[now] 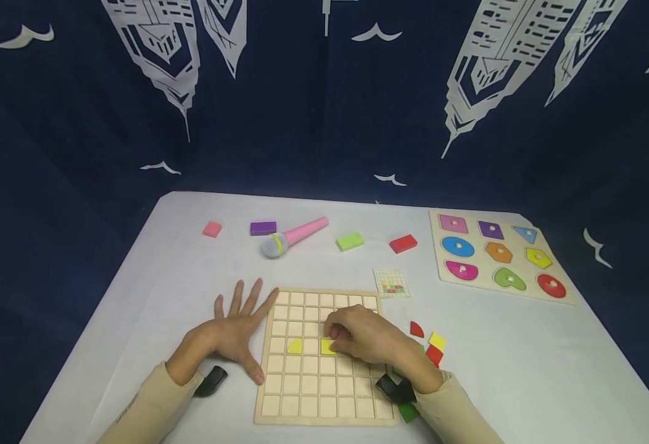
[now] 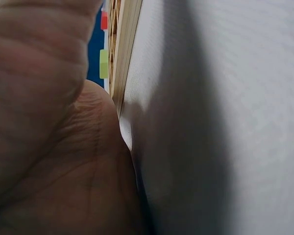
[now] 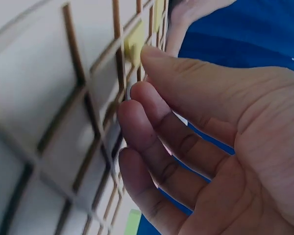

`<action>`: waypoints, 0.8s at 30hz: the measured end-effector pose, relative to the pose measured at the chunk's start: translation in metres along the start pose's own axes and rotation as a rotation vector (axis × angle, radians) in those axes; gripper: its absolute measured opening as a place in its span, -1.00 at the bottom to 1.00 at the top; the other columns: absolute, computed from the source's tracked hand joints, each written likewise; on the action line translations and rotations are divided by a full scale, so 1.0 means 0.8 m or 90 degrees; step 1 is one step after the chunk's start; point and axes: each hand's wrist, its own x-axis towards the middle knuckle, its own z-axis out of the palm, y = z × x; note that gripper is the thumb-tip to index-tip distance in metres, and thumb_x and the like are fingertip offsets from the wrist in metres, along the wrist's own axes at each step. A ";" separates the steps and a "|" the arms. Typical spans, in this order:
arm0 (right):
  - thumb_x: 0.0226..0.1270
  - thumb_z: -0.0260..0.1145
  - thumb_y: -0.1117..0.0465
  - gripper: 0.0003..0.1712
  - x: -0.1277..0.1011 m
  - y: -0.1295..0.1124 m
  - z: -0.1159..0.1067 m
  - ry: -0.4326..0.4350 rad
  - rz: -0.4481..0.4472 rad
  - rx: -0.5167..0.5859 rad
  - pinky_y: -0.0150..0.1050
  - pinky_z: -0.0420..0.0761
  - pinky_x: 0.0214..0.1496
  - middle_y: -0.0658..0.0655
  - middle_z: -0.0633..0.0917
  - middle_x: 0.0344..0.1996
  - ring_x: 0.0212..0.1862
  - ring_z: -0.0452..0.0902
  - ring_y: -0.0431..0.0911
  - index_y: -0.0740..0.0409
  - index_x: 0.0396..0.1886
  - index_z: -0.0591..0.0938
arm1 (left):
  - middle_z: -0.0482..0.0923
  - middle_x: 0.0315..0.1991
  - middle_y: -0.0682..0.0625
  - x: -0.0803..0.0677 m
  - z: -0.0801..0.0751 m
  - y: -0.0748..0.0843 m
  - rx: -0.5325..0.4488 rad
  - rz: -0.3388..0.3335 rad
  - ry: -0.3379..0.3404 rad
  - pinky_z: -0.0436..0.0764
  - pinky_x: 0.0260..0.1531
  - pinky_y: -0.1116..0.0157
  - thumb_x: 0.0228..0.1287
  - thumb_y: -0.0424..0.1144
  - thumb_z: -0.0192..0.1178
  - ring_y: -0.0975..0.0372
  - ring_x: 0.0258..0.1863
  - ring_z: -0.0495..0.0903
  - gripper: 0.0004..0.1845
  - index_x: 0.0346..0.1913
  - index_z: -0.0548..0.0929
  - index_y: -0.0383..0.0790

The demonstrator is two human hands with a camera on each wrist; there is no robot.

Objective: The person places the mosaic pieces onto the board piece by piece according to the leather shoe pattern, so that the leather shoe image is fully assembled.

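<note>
A wooden grid board (image 1: pixel 324 394) lies on the white table (image 1: pixel 524 370) in front of me. My left hand (image 1: pixel 230 333) rests flat with its fingers spread, on the table and over the board's left edge; the left wrist view shows only the palm (image 2: pixel 49 122) beside the board's edge (image 2: pixel 125 49). My right hand (image 1: pixel 358 339) is curled over the middle of the board. Its thumb and fingertips (image 3: pixel 142 71) hold a yellow piece (image 1: pixel 327 348) (image 3: pixel 134 41) in a cell. A second yellow piece (image 1: pixel 295 346) sits two cells to the left.
Loose red, yellow and green pieces (image 1: pixel 434 348) lie right of the board, with a small pattern card (image 1: pixel 392 282) behind it. Further back are a pink toy microphone (image 1: pixel 293 237), pink (image 1: pixel 211 229), purple (image 1: pixel 263 228), green (image 1: pixel 350 242) and red (image 1: pixel 403 243) blocks. A shape puzzle (image 1: pixel 499 256) lies far right.
</note>
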 end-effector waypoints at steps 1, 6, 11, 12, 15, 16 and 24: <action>0.23 0.49 0.23 -0.87 -0.003 0.002 -0.002 0.001 0.001 0.001 -0.40 0.53 -0.21 -0.16 0.61 -0.43 -0.33 0.50 -0.27 0.01 -0.29 0.68 | -0.66 0.57 -0.29 0.000 0.000 0.000 -0.002 0.000 -0.001 -0.56 0.23 -0.49 -0.62 0.29 0.68 -0.30 0.47 -0.74 0.75 0.62 -0.33 -0.04; 0.21 0.50 0.23 -0.83 -0.024 0.019 -0.017 0.013 0.009 0.018 -0.37 0.56 -0.18 -0.14 0.62 -0.39 -0.29 0.53 -0.23 0.06 -0.23 0.68 | -0.65 0.57 -0.30 -0.002 0.001 0.001 -0.003 -0.002 0.000 -0.55 0.23 -0.50 -0.63 0.29 0.68 -0.31 0.48 -0.73 0.75 0.62 -0.33 -0.05; 0.18 0.52 0.25 -0.77 -0.050 0.045 -0.031 0.035 0.041 0.017 -0.35 0.59 -0.20 -0.14 0.65 -0.37 -0.29 0.52 -0.23 0.08 -0.17 0.69 | -0.66 0.57 -0.30 -0.003 0.002 0.000 -0.008 -0.005 0.003 -0.56 0.23 -0.49 -0.62 0.28 0.68 -0.31 0.47 -0.73 0.75 0.62 -0.33 -0.04; 0.17 0.52 0.24 -0.77 -0.056 0.050 -0.034 0.040 0.052 0.015 -0.35 0.59 -0.21 -0.14 0.65 -0.37 -0.30 0.51 -0.24 0.07 -0.17 0.69 | -0.65 0.57 -0.30 -0.004 0.002 0.001 -0.009 -0.005 0.004 -0.56 0.23 -0.49 -0.62 0.28 0.68 -0.31 0.47 -0.73 0.75 0.62 -0.33 -0.05; 0.17 0.53 0.23 -0.76 -0.073 0.063 -0.040 0.050 0.087 0.012 -0.37 0.59 -0.25 -0.16 0.64 -0.38 -0.33 0.50 -0.25 0.06 -0.17 0.70 | -0.64 0.57 -0.31 -0.004 0.003 0.001 -0.009 -0.001 0.005 -0.55 0.23 -0.50 -0.62 0.28 0.68 -0.32 0.47 -0.72 0.74 0.62 -0.32 -0.06; 0.17 0.53 0.22 -0.76 -0.079 0.066 -0.042 0.053 0.102 0.014 -0.38 0.59 -0.26 -0.16 0.64 -0.39 -0.34 0.49 -0.24 0.05 -0.17 0.70 | -0.64 0.57 -0.31 -0.003 0.003 0.001 -0.008 0.000 0.005 -0.55 0.23 -0.50 -0.62 0.28 0.68 -0.32 0.47 -0.72 0.74 0.62 -0.32 -0.06; 0.13 0.55 0.18 -0.71 -0.119 0.092 -0.059 0.083 0.199 -0.003 -0.25 0.65 -0.13 -0.12 0.67 -0.34 -0.27 0.51 -0.20 0.04 -0.14 0.71 | -0.63 0.58 -0.31 -0.002 0.002 0.001 -0.004 0.003 0.009 -0.54 0.23 -0.50 -0.62 0.27 0.69 -0.32 0.48 -0.71 0.74 0.62 -0.32 -0.05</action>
